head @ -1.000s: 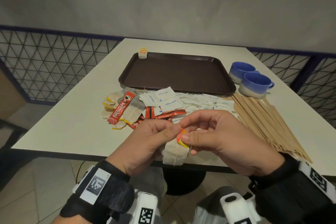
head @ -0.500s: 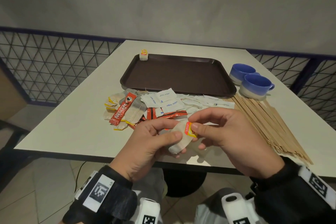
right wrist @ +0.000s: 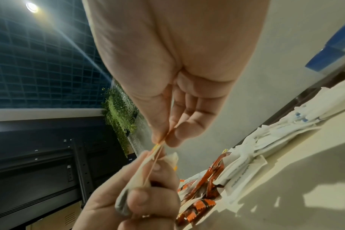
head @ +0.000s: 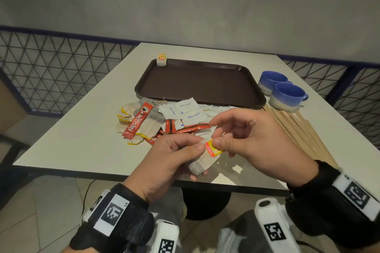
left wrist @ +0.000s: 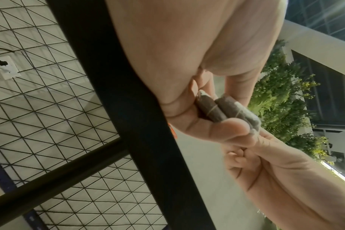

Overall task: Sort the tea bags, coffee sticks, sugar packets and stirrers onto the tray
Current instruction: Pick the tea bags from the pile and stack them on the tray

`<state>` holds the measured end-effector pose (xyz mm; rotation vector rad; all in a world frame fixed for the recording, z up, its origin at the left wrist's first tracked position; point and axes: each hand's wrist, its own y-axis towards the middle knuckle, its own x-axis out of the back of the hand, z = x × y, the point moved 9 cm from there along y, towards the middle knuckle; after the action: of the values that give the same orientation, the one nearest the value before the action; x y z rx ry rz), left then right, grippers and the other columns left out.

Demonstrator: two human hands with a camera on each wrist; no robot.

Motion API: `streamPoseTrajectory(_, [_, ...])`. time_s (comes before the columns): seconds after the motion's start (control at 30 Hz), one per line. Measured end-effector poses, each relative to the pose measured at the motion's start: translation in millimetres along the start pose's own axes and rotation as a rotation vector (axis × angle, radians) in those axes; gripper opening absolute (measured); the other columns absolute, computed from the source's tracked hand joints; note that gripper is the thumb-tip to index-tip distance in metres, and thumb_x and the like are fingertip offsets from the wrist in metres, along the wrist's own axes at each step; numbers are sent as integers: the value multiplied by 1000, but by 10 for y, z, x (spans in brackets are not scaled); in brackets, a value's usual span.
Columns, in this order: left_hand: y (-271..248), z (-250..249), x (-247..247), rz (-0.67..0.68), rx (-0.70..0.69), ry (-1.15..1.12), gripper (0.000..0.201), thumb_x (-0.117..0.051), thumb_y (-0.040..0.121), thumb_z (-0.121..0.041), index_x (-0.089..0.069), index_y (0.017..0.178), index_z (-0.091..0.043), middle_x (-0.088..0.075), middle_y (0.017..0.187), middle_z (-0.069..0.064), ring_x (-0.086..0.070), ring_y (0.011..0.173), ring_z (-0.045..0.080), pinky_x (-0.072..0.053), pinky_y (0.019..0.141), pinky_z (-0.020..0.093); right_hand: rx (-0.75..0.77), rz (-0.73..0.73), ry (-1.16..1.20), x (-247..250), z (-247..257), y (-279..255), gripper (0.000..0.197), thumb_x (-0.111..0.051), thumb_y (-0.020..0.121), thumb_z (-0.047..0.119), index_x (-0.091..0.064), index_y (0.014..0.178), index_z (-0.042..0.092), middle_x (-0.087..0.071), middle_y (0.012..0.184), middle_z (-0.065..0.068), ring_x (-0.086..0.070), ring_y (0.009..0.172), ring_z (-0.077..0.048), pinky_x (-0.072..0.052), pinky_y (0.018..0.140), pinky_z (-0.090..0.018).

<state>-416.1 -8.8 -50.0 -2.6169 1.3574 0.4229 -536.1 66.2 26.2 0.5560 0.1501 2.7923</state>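
My left hand grips a grey tea bag above the table's near edge; the same tea bag shows folded in its fingers. My right hand pinches the bag's yellow-red tag between thumb and forefinger. A brown tray lies farther back with one tea bag standing at its far left corner. Before the tray sits a heap of tea bags, red coffee sticks and white sugar packets. Wooden stirrers lie in a row on the right.
Two blue cups stand right of the tray. A wire mesh fence runs along the table's left side and back right. The white table has bare surface on its left part.
Both hands have lifted slightly toward the heap. The tea bag has turned in my left hand, and my right hand has drawn the tag to the right.
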Motion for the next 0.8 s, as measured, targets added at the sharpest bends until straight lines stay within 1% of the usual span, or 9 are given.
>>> streamPoseTrajectory(0.07, [-5, -6, -9, 10, 3, -10, 21, -72, 82, -21, -81, 95, -8, -74, 81, 9, -71, 66, 21, -52, 50, 23, 22, -15, -1, -3, -5, 0, 29, -79, 83, -2, -74, 105, 16, -75, 89, -7, -67, 74, -24, -55, 62, -25])
streamPoseTrajectory(0.17, [0, -14, -10, 19, -7, 6, 23, -77, 77, -14, -80, 99, -6, -75, 88, 11, -71, 69, 21, -54, 53, 23, 51, -38, -13, -12, 1, -3, 30, -78, 84, -1, -74, 107, 17, -74, 91, -5, -67, 80, -32, -56, 64, -27])
streamPoseTrajectory(0.27, [12, -6, 3, 10, -16, 9, 22, -78, 77, -11, -81, 99, -8, -76, 90, 13, -71, 70, 22, -54, 53, 23, 45, -66, 58, -23, -15, -8, 33, -78, 82, -3, -72, 111, 13, -74, 90, -9, -66, 75, -31, -59, 65, -30])
streamPoseTrajectory(0.37, [23, 0, 43, -21, -33, 27, 23, -80, 75, -16, -81, 98, -11, -75, 89, 13, -71, 71, 23, -53, 53, 24, -13, -105, 154, -50, -88, -18, 32, -81, 79, -1, -71, 109, 7, -73, 86, -17, -63, 68, -24, -56, 60, -30])
streamPoseTrajectory(0.43, [26, -2, 66, -41, -42, 35, 25, -80, 75, -17, -81, 99, -11, -76, 88, 12, -71, 71, 20, -53, 54, 24, -73, -123, 176, -65, -155, -45, 29, -83, 78, 3, -72, 105, 6, -71, 85, -22, -63, 67, -23, -55, 58, -32])
streamPoseTrajectory(0.53, [33, -6, 80, -51, -50, 53, 27, -80, 77, -17, -80, 103, -10, -76, 90, 12, -71, 72, 19, -53, 54, 24, -159, -102, 202, -91, -234, -96, 21, -82, 79, 4, -75, 98, 4, -72, 84, -25, -64, 65, -23, -54, 56, -31])
streamPoseTrajectory(0.63, [42, -10, 84, -68, -58, 90, 30, -82, 76, -25, -80, 103, -13, -77, 96, 12, -71, 77, 19, -53, 57, 28, -213, -92, 210, -85, -269, -108, 17, -83, 78, 7, -77, 93, 4, -71, 84, -27, -64, 66, -22, -53, 56, -29])
streamPoseTrajectory(0.73, [49, -23, 146, -157, -92, 52, 21, -89, 76, -25, -81, 94, -17, -73, 97, 9, -69, 76, 18, -54, 57, 33, -261, -108, 245, -56, -296, -92, 13, -83, 77, 5, -77, 89, 4, -70, 81, -25, -64, 66, -22, -52, 56, -30])
streamPoseTrajectory(0.8, [36, -41, 176, -206, -118, 31, 12, -86, 75, -24, -79, 84, -20, -70, 92, 7, -69, 73, 19, -56, 57, 34, -315, -106, 290, -56, -336, -93, 15, -81, 79, 2, -74, 91, -1, -68, 77, -20, -64, 66, -23, -52, 57, -31])
